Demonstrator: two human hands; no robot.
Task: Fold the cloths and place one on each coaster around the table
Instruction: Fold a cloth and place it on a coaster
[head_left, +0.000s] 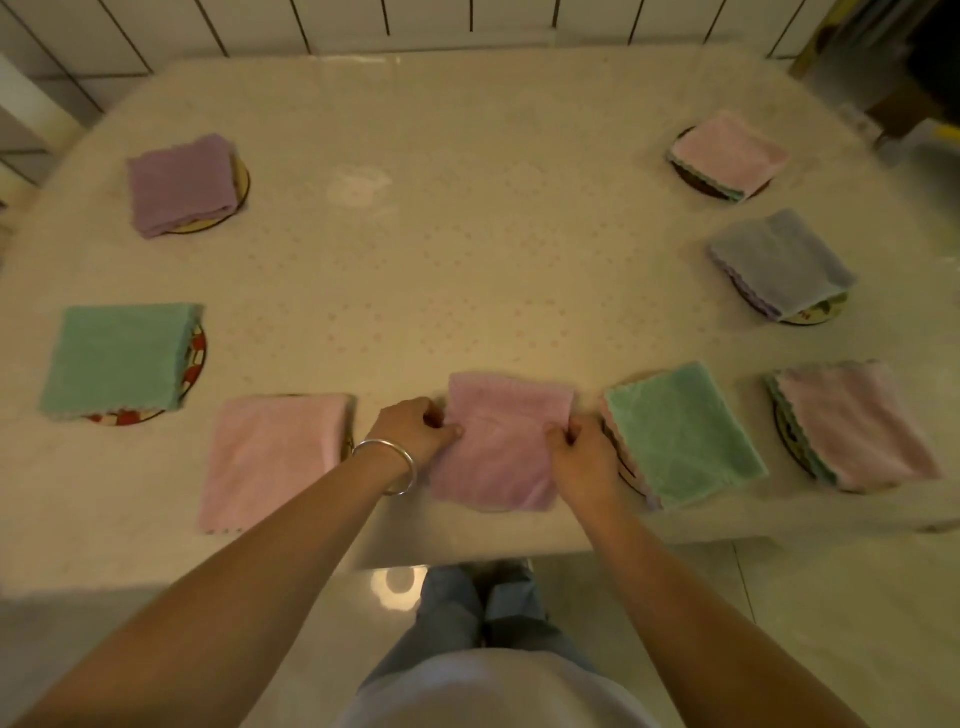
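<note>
Both hands pinch the mauve cloth (498, 441) at the table's (415, 260) near edge: left hand (418, 428) on its left side, right hand (579, 457) on its right (a bangle (392, 462) circles the left wrist). Beside and beyond it, seven folded cloths lie on coasters, the farthest a pink cloth (730, 153).
</note>
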